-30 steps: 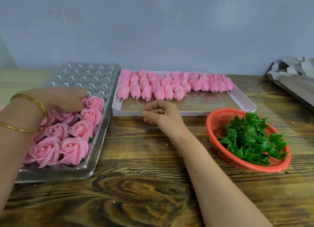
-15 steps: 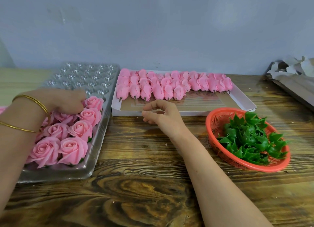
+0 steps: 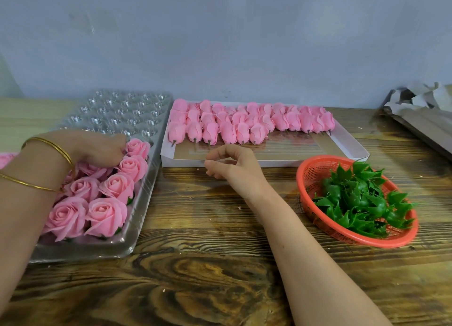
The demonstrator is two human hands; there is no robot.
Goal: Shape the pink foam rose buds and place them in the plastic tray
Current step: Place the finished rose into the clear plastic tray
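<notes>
**A:** What's the setting?

**B:** A dark-grained wooden table (image 3: 220, 276) pushed against a plain blue-grey wall (image 3: 220, 44). Crumpled grey paper (image 3: 420, 105) lies at 2 o'clock, and a red plastic mesh basket (image 3: 308, 176) of green plastic calyxes (image 3: 362, 198) sits at 4 o'clock.

**A:** And the flowers?

**B:** The clear plastic blister tray (image 3: 137, 218) lies at 9 o'clock, its long axis running from 6 towards 12. Its near half holds opened pink foam roses (image 3: 105, 215), which sit upright with their blooms facing up. At 12 o'clock a shallow white cardboard box (image 3: 354, 152) holds rows of unshaped pink foam buds (image 3: 227, 130). They lie on their sides with their long axes running 12 to 6, tips towards the wall and stub stems pointing at 6.

**A:** Anything changed from a second ago?

**B:** Hardly. The left hand (image 3: 97, 149), with thin gold bangles (image 3: 49, 144) on the wrist, stays on the same roses at the far end of the filled rows. The right hand (image 3: 232, 166) still sits at the box's near edge.

**A:** What are they holding?

**B:** The left hand's fingers bend down among the roses and the tips are hidden, so I cannot tell whether it pinches one or only presses. The right hand is loosely curled, with a narrow gap between thumb and forefinger and nothing in it.
</notes>
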